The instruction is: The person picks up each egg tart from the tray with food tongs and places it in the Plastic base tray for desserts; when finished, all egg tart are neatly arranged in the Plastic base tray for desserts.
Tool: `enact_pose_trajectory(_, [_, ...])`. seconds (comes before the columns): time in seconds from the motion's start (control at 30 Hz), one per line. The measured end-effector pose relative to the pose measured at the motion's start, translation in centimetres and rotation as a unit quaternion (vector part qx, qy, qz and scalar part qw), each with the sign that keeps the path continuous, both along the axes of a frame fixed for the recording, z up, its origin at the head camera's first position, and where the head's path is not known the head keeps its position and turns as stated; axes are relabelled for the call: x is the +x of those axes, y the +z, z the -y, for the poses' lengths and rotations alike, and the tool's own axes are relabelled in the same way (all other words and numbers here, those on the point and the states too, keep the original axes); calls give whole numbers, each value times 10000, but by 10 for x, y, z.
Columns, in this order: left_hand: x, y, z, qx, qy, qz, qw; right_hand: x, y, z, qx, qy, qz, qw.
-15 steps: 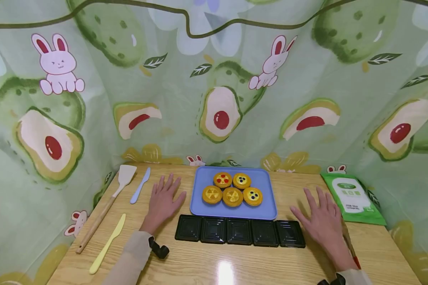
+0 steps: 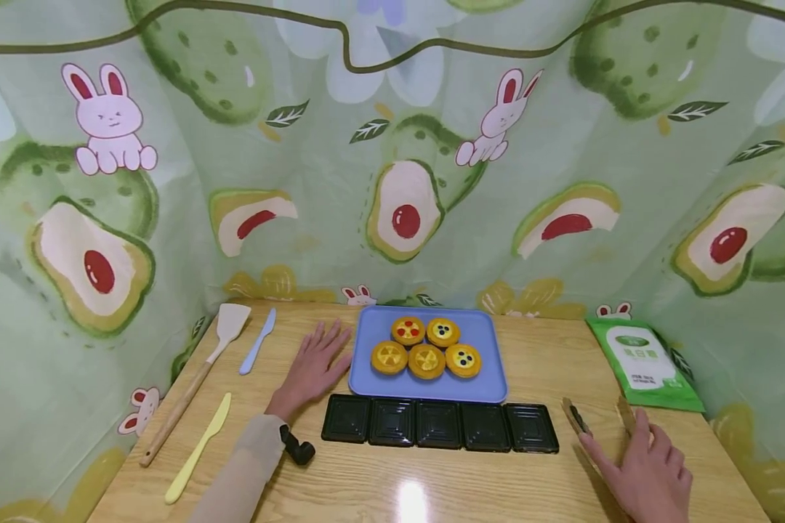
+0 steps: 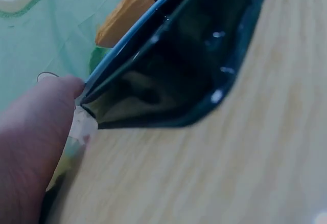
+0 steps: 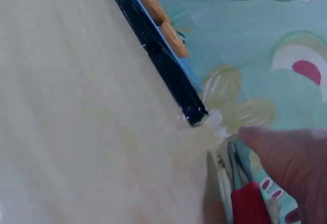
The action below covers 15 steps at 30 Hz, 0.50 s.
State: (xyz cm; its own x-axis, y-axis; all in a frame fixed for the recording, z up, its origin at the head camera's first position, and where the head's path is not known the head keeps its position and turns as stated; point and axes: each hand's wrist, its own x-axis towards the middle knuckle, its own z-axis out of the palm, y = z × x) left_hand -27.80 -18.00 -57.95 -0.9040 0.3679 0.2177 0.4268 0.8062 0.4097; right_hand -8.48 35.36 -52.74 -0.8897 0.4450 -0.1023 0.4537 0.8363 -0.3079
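My left hand (image 2: pixel 314 367) lies with its fingers spread on the table just left of the blue tray (image 2: pixel 360 378), its thumb at the tray's edge. On the tray are several round tarts (image 2: pixel 427 361), some with red or dark dots on top. My right hand (image 2: pixel 647 465) is at the front right, thumb and fingers on either side of a pair of tongs (image 2: pixel 578 421). The tongs' two arms stand apart and point away from me. In the right wrist view my thumb meets the tongs (image 4: pixel 229 155), which have a red part; the other fingers are mostly hidden.
Several black square trays (image 2: pixel 438 425) stand in a row before the blue tray. To the left lie a spatula (image 2: pixel 192 381), a blue knife (image 2: pixel 259 343) and a yellow knife (image 2: pixel 199 447). A green and white packet (image 2: pixel 644 363) rests at the right, before the patterned curtain (image 2: pixel 327 240).
My right hand has drawn back toward me, from over the tongs to their sides, so their tips now show. The left hand has shifted right, closer to the blue tray.
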Motion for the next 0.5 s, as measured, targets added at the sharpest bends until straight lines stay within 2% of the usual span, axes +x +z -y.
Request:
enact_pose_trajectory(0.2, [0,-1,-4,82,-301,56,9995,6,-14,1,191,-394,198,9988])
enact_pose_trajectory(0.37, [-2,-5,-5,4,-313,-49,9995,5,-17,2,192,-486,305,9982])
enact_pose_trajectory(0.5, [-4,-5,-6,-8,-353,-40,9994,12,-17,2,369,-626,446,9964])
